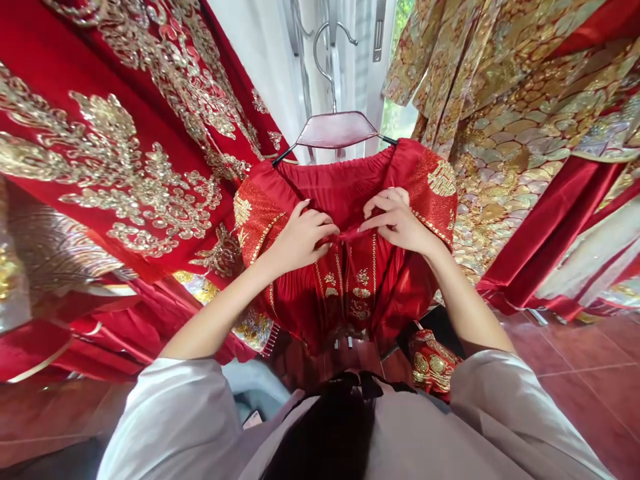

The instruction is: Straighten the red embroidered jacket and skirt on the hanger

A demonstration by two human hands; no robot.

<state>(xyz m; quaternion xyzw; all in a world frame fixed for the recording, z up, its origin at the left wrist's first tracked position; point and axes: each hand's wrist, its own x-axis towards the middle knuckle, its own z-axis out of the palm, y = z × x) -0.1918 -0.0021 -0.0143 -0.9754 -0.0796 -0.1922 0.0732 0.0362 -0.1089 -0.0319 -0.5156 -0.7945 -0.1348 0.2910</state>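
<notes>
A red pleated skirt [350,280] with gold embroidery hangs from a dark red hanger [336,129] with a metal hook, straight in front of me. My left hand [300,237] pinches the front of the skirt's waistband near its middle. My right hand [397,220] pinches the same band just to the right, fingers curled on the red cloth. The two hands almost touch at the waist's centre.
A red garment with heavy gold embroidery [115,153] hangs close on the left. A gold and red embroidered robe [525,120] hangs on the right. White curtains and a window [400,60] lie behind. Red floor tiles [590,380] show at lower right.
</notes>
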